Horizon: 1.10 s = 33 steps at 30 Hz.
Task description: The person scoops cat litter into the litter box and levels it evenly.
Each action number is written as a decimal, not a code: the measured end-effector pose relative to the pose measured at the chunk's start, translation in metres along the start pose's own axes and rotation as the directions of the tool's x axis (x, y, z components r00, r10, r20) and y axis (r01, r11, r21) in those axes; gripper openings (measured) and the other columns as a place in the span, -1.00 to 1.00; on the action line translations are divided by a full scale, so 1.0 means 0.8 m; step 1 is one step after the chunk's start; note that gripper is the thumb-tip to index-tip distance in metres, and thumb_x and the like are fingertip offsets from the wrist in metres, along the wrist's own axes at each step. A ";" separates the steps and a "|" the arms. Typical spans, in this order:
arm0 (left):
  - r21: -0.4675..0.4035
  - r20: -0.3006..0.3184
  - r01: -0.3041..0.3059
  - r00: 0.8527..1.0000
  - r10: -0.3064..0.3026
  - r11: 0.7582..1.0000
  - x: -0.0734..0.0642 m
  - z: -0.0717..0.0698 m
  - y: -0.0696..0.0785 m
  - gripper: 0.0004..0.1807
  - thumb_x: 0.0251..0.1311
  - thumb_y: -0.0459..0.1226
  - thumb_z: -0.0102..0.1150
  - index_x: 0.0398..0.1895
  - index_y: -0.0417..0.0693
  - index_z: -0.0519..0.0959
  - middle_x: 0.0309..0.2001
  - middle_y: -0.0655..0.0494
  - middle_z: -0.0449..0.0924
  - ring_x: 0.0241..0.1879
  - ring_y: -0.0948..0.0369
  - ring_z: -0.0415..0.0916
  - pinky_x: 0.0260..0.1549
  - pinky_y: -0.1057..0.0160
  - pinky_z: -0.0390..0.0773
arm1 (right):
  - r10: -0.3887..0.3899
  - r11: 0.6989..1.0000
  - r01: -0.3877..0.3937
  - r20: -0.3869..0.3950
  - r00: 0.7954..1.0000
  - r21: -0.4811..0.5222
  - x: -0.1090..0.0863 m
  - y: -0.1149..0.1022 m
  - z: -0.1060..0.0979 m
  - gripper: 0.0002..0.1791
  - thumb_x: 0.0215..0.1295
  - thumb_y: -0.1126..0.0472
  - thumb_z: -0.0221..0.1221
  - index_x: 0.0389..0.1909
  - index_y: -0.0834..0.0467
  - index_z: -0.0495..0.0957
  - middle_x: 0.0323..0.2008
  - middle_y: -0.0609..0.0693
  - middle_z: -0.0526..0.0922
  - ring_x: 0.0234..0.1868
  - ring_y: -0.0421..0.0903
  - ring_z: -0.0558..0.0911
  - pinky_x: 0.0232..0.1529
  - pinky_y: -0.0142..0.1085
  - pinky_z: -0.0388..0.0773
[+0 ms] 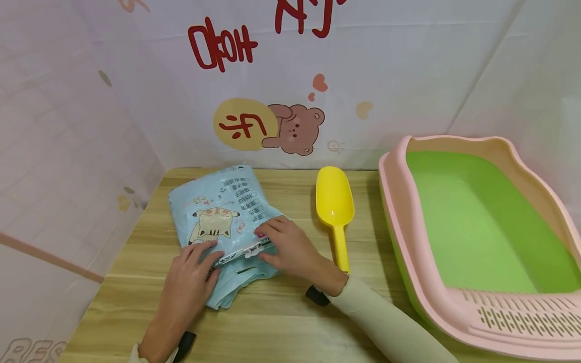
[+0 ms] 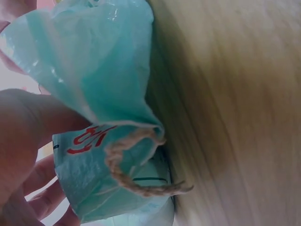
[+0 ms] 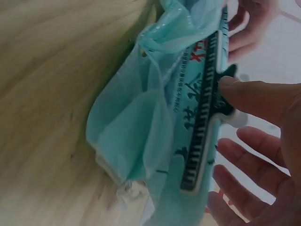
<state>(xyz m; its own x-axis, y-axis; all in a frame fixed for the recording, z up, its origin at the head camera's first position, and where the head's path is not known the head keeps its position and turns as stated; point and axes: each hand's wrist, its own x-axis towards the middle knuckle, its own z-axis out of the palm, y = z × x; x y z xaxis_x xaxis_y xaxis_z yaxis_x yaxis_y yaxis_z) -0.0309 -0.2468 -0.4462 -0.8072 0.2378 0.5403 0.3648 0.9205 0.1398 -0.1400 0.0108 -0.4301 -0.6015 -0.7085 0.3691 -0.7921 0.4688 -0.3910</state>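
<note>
A light blue plastic bag (image 1: pixel 213 191) with a cat drawing lies on the table, its front end folded over and crumpled. Along that fold runs a dark toothed bag clip (image 3: pixel 202 122) with a paw-like tab. My right hand (image 1: pixel 290 249) grips the fold at the clip; in the right wrist view its thumb presses on the tab while the fingers lie against the bag's other side. My left hand (image 1: pixel 183 282) pinches the left end of the folded edge between thumb and fingers. A braided cord (image 2: pixel 141 190) hangs from the bag's crumpled mouth in the left wrist view.
A yellow scoop (image 1: pixel 335 201) lies right of the bag, its handle close to my right wrist. Further right stands a large green litter box with a pink rim (image 1: pixel 408 242) and slotted front ledge. Behind the wooden table (image 1: pixel 281 333) rises a printed wall cover (image 1: pixel 386 65).
</note>
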 end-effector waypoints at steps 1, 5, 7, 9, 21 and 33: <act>0.001 0.000 0.004 1.000 -0.004 1.000 0.000 0.000 0.001 -0.54 -0.10 -0.46 0.73 -0.03 -0.18 0.83 0.19 -0.18 0.69 0.12 -0.24 0.58 -0.11 -0.25 0.65 | -0.021 1.000 0.021 0.007 1.000 -0.012 0.003 0.000 0.003 -0.45 0.26 0.12 0.62 0.22 0.13 0.69 0.17 0.03 0.73 0.26 0.05 0.59 0.39 -0.13 0.53; 0.004 -0.007 0.023 1.000 -0.023 1.000 0.001 0.001 0.003 -0.56 -0.08 -0.49 0.70 -0.05 -0.18 0.83 0.18 -0.16 0.70 0.10 -0.23 0.61 -0.05 -0.22 0.68 | -0.094 0.993 0.096 0.029 0.995 -0.063 0.014 -0.001 0.013 -0.55 0.29 0.18 0.59 0.15 0.12 0.71 0.15 -0.01 0.76 0.24 0.04 0.61 0.34 -0.14 0.55; 0.000 -0.015 0.031 0.999 -0.031 1.000 0.001 0.001 0.004 -0.58 -0.08 -0.50 0.69 -0.07 -0.19 0.84 0.15 -0.14 0.72 0.07 -0.21 0.64 -0.06 -0.20 0.70 | -0.115 0.989 0.119 0.039 0.993 -0.088 0.018 -0.001 0.017 -0.62 0.31 0.18 0.57 0.10 0.09 0.74 0.12 -0.04 0.78 0.21 0.02 0.63 0.29 -0.13 0.58; -0.002 -0.020 0.039 0.999 -0.039 0.999 0.001 0.001 0.004 -0.59 -0.08 -0.52 0.69 -0.08 -0.20 0.84 0.12 -0.12 0.73 0.04 -0.18 0.66 -0.07 -0.18 0.72 | -0.125 0.986 0.129 0.042 0.991 -0.105 0.021 -0.002 0.019 -0.68 0.31 0.18 0.57 0.04 0.07 0.76 0.05 -0.07 0.80 0.15 0.00 0.67 0.21 -0.14 0.61; 0.012 -0.021 0.073 0.997 -0.073 0.997 0.001 0.004 0.005 -0.69 -0.02 -0.50 0.65 -0.15 -0.23 0.83 -0.02 -0.08 0.76 -0.08 -0.12 0.71 -0.17 -0.13 0.77 | -0.151 0.976 0.150 0.010 0.989 -0.154 0.025 0.000 0.027 -0.84 0.30 0.19 0.53 -0.15 0.03 0.77 -0.12 -0.12 0.83 0.00 -0.06 0.75 0.02 -0.15 0.66; 0.021 -0.046 0.062 0.997 -0.061 0.998 0.001 0.002 0.007 -0.65 -0.06 -0.51 0.68 -0.15 -0.20 0.84 -0.04 -0.05 0.77 -0.10 -0.09 0.73 -0.20 -0.12 0.77 | -0.136 0.968 0.130 -0.015 0.991 -0.215 0.024 -0.007 0.027 -0.87 0.29 0.23 0.46 -0.17 0.01 0.78 -0.12 -0.14 0.84 -0.04 -0.08 0.76 -0.03 -0.15 0.65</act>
<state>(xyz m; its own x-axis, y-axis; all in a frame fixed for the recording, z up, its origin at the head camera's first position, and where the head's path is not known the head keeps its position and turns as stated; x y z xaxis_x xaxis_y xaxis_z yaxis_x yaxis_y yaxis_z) -0.0308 -0.2410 -0.4465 -0.8056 0.1667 0.5685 0.3043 0.9398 0.1556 -0.1449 -0.0168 -0.4386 -0.4895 -0.7577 0.4316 -0.8671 0.4754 -0.1489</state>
